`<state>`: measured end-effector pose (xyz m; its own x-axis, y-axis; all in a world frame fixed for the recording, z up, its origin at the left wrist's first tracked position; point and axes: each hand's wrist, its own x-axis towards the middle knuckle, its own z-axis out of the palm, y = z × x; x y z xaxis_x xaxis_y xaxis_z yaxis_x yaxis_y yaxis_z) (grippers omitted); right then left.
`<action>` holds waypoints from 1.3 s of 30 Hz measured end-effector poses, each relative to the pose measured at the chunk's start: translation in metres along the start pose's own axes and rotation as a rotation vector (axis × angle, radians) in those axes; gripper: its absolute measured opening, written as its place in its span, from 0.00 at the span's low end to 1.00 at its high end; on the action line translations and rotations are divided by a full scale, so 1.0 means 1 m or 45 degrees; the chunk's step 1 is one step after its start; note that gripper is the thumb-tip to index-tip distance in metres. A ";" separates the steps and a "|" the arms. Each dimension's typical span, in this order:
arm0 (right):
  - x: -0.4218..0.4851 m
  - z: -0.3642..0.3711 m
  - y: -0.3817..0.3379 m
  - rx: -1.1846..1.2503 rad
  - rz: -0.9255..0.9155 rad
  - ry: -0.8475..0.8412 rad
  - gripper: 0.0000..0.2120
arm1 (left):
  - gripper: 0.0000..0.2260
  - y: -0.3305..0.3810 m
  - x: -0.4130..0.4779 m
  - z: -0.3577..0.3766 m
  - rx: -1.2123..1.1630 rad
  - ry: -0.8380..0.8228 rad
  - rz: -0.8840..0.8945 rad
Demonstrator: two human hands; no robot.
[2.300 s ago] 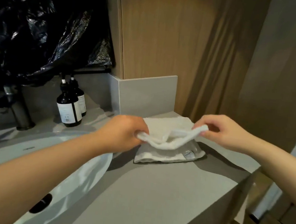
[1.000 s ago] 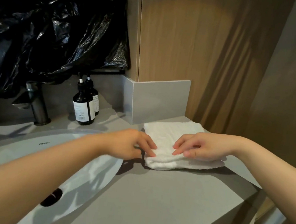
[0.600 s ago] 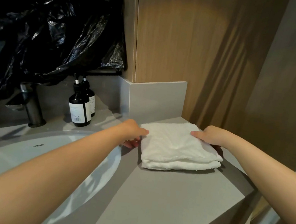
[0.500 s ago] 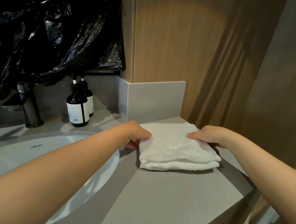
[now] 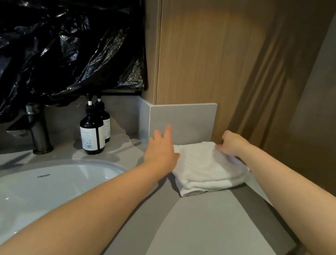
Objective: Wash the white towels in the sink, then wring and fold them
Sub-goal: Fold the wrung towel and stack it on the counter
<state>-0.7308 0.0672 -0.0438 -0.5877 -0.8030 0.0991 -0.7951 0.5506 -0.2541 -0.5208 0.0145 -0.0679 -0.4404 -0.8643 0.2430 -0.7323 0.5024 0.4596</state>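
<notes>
Since half a second before, your left hand [image 5: 160, 149] had come off the towels' [image 5: 206, 168] near-left edge and opened, fingers straight and reaching toward the backsplash [image 5: 184, 118], its palm just beside the stack. Your right hand [image 5: 231, 144] sat on the far right corner, too blurred to tell whether it was pinching the cloth or only pressing it. The towels lay folded and stacked on the worktop [image 5: 204, 224], right of the sink [image 5: 97, 163], with their far edge at the backsplash. The stack's right side sat close to the worktop's edge, so I judge that a sideways shove or a drag from your right forearm could have slid it over, or peeled the top fold open. No towel showed in the sink. The two bottles [image 5: 92, 131] stood capped beside the tap [image 5: 38, 130], their contents hidden by dark glass.
</notes>
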 end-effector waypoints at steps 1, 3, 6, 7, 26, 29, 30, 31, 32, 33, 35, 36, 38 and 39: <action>-0.002 0.003 -0.003 -0.170 -0.097 0.087 0.21 | 0.32 0.000 -0.001 0.004 0.110 0.013 0.109; -0.009 0.016 -0.008 -0.287 -0.338 0.094 0.23 | 0.29 0.000 -0.004 0.016 0.242 -0.179 0.277; -0.026 0.039 -0.013 -0.390 -0.469 -0.272 0.27 | 0.30 -0.010 -0.003 0.029 0.351 -0.603 0.298; -0.029 0.044 -0.012 -0.408 -0.427 -0.353 0.27 | 0.31 -0.014 -0.002 0.030 0.318 -0.637 0.298; -0.117 0.074 -0.256 0.560 -0.993 0.009 0.10 | 0.15 -0.217 -0.114 -0.163 0.589 0.122 0.001; -0.143 0.086 -0.304 0.633 -1.079 -0.029 0.09 | 0.16 -0.257 -0.139 -0.185 0.491 0.176 -0.248; -0.153 0.090 -0.321 0.631 -1.098 -0.054 0.10 | 0.15 -0.269 -0.148 -0.191 0.483 0.224 -0.303; -0.163 0.094 -0.336 0.639 -1.102 -0.085 0.12 | 0.15 -0.282 -0.157 -0.197 0.526 0.289 -0.291; -0.173 0.098 -0.351 0.651 -1.088 -0.119 0.13 | 0.15 -0.293 -0.165 -0.203 0.623 0.375 -0.228; -0.182 0.102 -0.364 0.663 -1.092 -0.142 0.14 | 0.15 -0.304 -0.173 -0.209 0.727 0.450 -0.184; -0.197 0.114 -0.379 0.674 -1.172 -0.154 0.11 | 0.17 -0.322 -0.186 -0.221 0.917 0.550 -0.230; -0.202 0.123 -0.380 0.656 -1.237 -0.151 0.08 | 0.20 -0.330 -0.191 -0.227 0.975 0.562 -0.342; -0.203 0.141 -0.375 0.539 -1.319 -0.151 0.12 | 0.27 -0.344 -0.197 -0.235 0.963 0.575 -0.649; -0.201 0.149 -0.370 0.488 -1.307 -0.175 0.15 | 0.31 -0.351 -0.199 -0.237 0.937 0.553 -0.781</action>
<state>-0.2960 -0.0090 -0.1127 0.3660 -0.8694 0.3319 -0.7823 -0.4806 -0.3963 -0.0530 0.0048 -0.0753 0.2300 -0.8369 0.4967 -0.9658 -0.2591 0.0108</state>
